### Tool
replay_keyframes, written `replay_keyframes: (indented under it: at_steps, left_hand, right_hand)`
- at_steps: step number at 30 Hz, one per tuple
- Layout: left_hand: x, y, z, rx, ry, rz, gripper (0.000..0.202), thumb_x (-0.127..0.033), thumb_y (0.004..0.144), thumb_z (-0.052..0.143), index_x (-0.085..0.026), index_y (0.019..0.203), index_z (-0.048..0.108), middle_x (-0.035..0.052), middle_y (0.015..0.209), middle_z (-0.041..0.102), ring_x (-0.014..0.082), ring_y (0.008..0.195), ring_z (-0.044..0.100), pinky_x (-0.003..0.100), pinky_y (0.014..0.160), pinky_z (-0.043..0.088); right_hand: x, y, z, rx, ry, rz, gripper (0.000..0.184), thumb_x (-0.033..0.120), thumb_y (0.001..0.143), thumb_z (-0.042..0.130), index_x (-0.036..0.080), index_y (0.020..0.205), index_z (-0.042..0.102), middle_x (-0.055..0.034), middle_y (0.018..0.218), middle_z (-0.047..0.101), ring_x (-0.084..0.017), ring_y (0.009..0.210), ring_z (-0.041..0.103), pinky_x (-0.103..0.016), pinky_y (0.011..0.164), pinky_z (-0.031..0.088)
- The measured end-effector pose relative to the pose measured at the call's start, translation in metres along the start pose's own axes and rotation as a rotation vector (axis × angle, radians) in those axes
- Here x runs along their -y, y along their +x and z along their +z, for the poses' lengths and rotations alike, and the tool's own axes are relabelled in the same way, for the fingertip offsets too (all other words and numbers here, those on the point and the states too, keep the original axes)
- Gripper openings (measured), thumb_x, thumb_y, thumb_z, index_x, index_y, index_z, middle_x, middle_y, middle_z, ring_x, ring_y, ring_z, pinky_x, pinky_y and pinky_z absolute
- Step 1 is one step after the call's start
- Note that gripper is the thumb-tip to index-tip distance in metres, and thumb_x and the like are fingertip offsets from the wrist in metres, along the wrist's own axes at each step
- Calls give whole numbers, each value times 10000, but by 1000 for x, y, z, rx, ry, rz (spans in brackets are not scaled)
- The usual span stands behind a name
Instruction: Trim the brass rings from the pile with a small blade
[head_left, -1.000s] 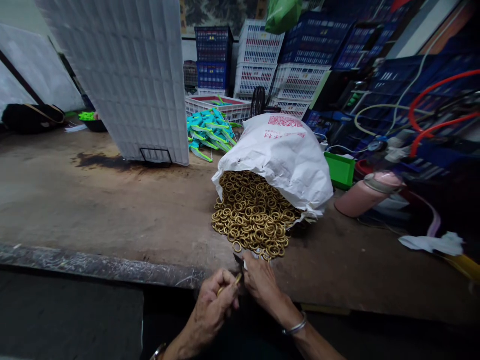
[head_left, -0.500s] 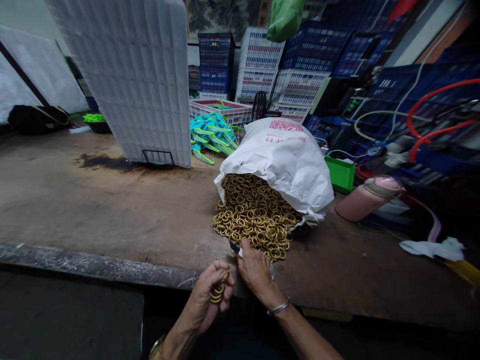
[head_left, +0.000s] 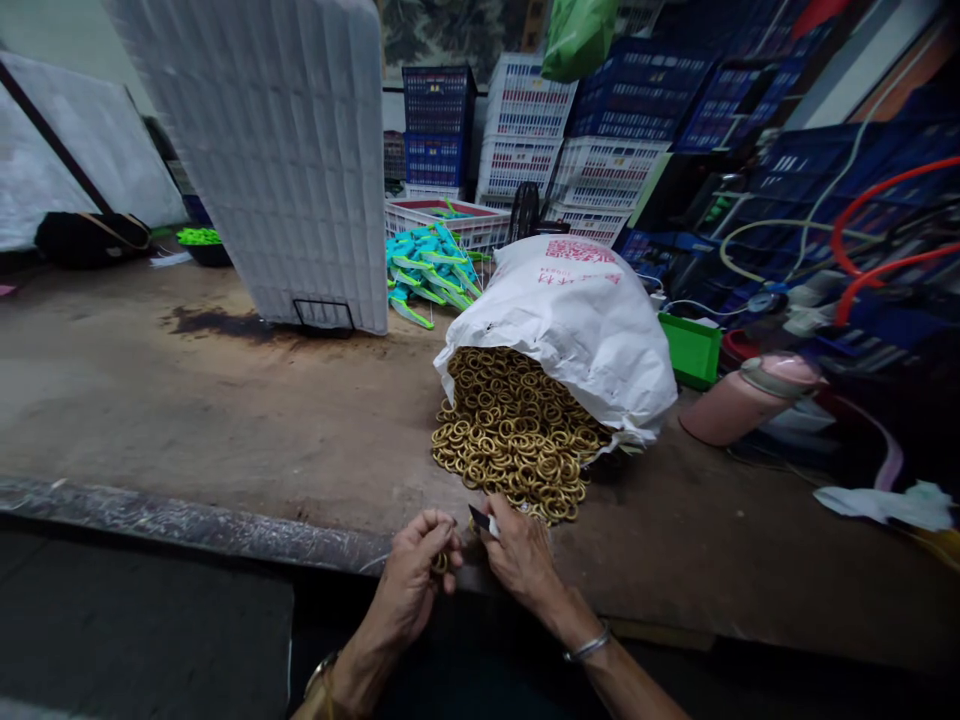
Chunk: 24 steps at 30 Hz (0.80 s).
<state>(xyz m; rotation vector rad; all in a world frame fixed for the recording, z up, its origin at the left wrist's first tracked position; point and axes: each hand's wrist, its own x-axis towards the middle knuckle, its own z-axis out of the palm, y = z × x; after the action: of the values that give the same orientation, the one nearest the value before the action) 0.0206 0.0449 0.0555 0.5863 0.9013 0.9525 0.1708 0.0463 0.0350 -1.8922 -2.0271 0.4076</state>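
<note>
My left hand is closed around a few brass-coloured rings, which show between the curled fingers near the table's front edge. In my right hand is a small knife-like tool with a dark flat blade and a white part; the fingers hide the rest. Its tip points left, toward my left hand, with a small gap between the two hands. Just beyond them lies a heap of rings, spilling from the mouth of a white woven sack that rests on its side.
A tall whitish ribbed panel stands on the brown table at left. Behind the sack are turquoise-and-green pieces and stacked crates. To the right are a green tray, a pink bottle and red hoses.
My right hand has drawn back slightly from the heap with the tool, whose blade shows more plainly. My left hand has turned, so fewer rings show in it. The view has shifted a little.
</note>
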Motion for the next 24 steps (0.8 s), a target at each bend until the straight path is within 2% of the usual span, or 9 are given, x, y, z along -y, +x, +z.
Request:
replay_keyframes:
  at_steps: [3,5,7,9,11,16,18,22,24]
  left_hand:
    - [1,1,2,-68,210,45,336,-437,683,617,-167,863,529,-65,519,475,65,406,406,153,349,279]
    - [1,1,4,-21,317,39,300,-429,697,603,-157,810,547,-78,476,435,54,385,355,157,360,262]
    - [0,-1,5,55,360,57,259,-397,708,601,-147,682,539,-71,480,426,50,408,345,162,394,274]
    - [0,-2,6,73,365,101,261,-370,719,594,-146,612,514,-63,501,436,56,444,362,169,438,304]
    - [0,-3,6,40,392,159,240,-360,729,582,-150,626,529,-48,528,479,77,488,410,181,488,344]
    - [2,-4,8,58,515,327,228,-327,768,541,-150,633,590,9,616,583,136,626,519,225,635,399]
    - [3,-4,7,79,494,298,238,-326,772,537,-149,619,585,5,599,568,123,596,508,218,608,392]
    - [5,-3,4,97,408,80,269,-401,760,538,-156,649,545,-56,497,437,52,411,345,174,418,276]
    - [5,-3,3,101,374,-2,291,-436,754,532,-163,657,510,-72,490,402,36,379,288,164,379,219]
  right_hand:
    - [3,-10,-3,1,132,-66,159,125,724,421,203,836,502,2,681,579,-139,629,531,-224,571,293]
    - [8,-12,-6,15,221,-82,125,147,732,430,200,821,500,3,678,569,-136,622,517,-224,570,305]
    - [13,-12,-10,16,319,-66,77,188,755,431,196,798,495,6,667,549,-130,614,498,-224,574,320]
    - [17,-9,-14,12,446,-10,97,252,792,412,195,757,482,15,655,519,-120,610,473,-220,575,334]
    - [20,-7,-15,33,594,81,170,324,812,399,197,722,467,33,616,481,-107,581,442,-208,547,338]
    - [23,-5,-11,207,912,264,334,483,807,377,192,662,456,75,454,370,-73,413,325,-194,420,268]
    - [24,-6,-9,224,973,299,354,501,793,386,191,634,450,79,438,356,-65,390,299,-194,403,247]
    - [26,-4,-11,169,929,302,289,444,749,458,185,619,460,57,490,434,-76,451,364,-198,445,289]
    - [27,-3,-14,158,897,292,267,420,743,459,182,622,470,53,495,447,-84,470,387,-205,469,309]
